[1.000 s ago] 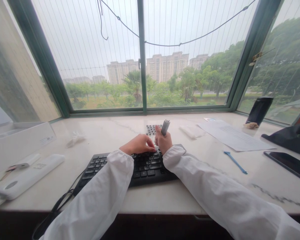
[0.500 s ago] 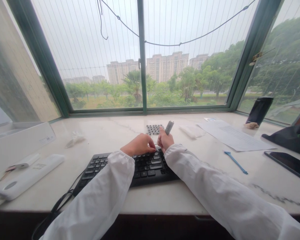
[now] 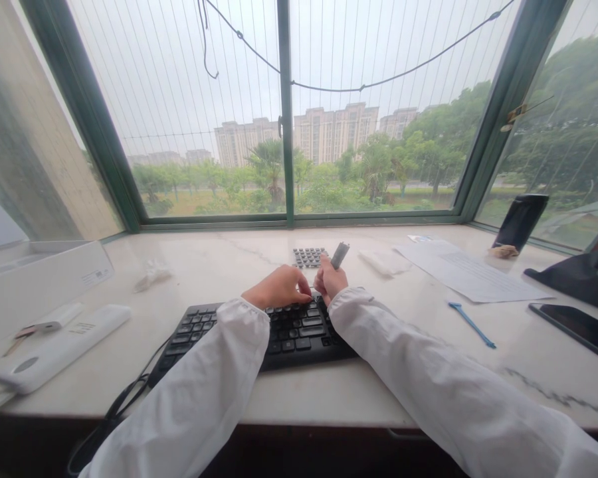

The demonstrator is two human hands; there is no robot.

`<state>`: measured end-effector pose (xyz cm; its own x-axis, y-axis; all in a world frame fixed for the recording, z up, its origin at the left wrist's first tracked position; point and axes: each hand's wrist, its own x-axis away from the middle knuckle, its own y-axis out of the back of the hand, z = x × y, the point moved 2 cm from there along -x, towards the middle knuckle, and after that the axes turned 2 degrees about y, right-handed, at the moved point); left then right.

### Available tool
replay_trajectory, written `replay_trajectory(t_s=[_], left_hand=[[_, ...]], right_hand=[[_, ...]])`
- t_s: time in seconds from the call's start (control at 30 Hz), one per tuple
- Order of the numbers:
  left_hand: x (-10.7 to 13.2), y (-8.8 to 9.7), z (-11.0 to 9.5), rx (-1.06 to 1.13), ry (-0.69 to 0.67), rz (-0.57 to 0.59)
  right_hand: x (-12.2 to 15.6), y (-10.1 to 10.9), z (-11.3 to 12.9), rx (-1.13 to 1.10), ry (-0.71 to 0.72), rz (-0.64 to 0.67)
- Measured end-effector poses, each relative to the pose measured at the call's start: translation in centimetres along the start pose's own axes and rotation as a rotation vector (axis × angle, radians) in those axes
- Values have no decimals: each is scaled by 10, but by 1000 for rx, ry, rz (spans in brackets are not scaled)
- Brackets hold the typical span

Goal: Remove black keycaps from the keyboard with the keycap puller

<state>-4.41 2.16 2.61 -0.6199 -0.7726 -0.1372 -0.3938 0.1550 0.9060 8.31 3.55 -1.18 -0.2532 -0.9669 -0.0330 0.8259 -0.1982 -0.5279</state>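
Note:
A black keyboard lies on the pale marble sill in front of me. My left hand rests over its far edge with fingers curled and pinched together toward my right hand; whether it holds anything is hidden. My right hand is closed round a small grey cylindrical tool that points up and to the right. Just beyond the hands several dark keycaps lie grouped on the sill. Both arms wear white sleeves.
A white box and a white remote-like device sit at the left. Paper sheets, a blue key puller, a phone and a dark cup lie at the right. The keyboard cable hangs off the front edge.
My right hand has shifted slightly right and tilted the grey tool more to the right. My left hand stays pinched over the keyboard's far edge.

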Motion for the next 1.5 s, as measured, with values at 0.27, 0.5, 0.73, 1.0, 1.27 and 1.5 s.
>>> replay_trajectory(t_s=[0.27, 0.5, 0.73, 1.0, 1.27, 1.5], left_hand=[[-1, 1, 1, 14, -30, 0], [-1, 0, 2, 23, 5, 0], [-4, -4, 17, 116, 60, 61], [-3, -4, 15, 119, 28, 12], [0, 0, 9, 86, 64, 10], [2, 2, 1, 40, 63, 16]], right_hand=[[-12, 3, -4, 35, -82, 6], [-7, -4, -3, 52, -46, 120], [-1, -9, -7, 130, 126, 227], [13, -12, -1, 365, 418, 294], [-4, -4, 0, 192, 143, 64], [-6, -3, -1, 83, 3, 64]])
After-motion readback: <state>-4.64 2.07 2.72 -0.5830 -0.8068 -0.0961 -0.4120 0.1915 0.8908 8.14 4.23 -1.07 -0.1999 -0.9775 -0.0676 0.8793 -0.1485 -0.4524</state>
